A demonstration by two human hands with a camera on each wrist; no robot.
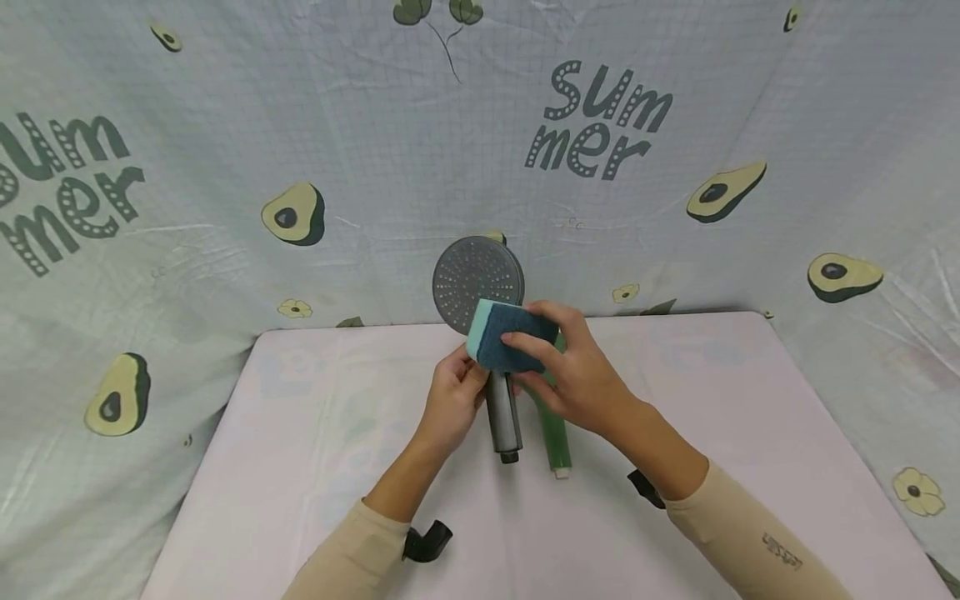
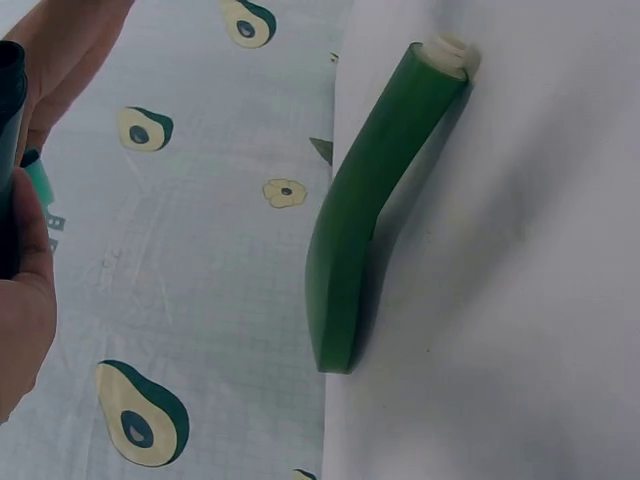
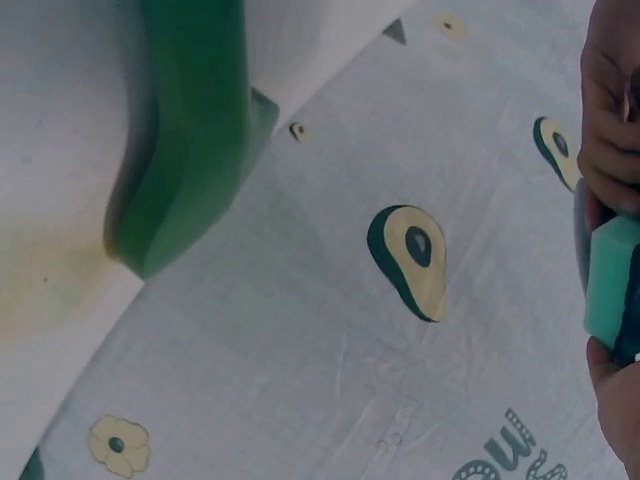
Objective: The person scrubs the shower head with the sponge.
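My left hand (image 1: 450, 396) grips a grey handheld shower head (image 1: 474, 271) by its upper handle, above the table. The round nozzle face is turned toward the head camera, and the handle's threaded end points down. My right hand (image 1: 581, 367) pinches a two-layer sponge (image 1: 513, 337), light teal on one side and dark blue on the other. The sponge covers the neck and the lower edge of the face; whether it touches them I cannot tell. In the right wrist view the sponge (image 3: 608, 285) sits between both hands.
A green, curved handle-like piece (image 2: 355, 210) with a pale threaded end lies on the white-covered table (image 1: 315, 433), behind my right hand. Black straps or fittings (image 1: 429, 542) show beside the wrists. A cloth printed with avocados (image 1: 375, 167) hangs behind the table's far edge.
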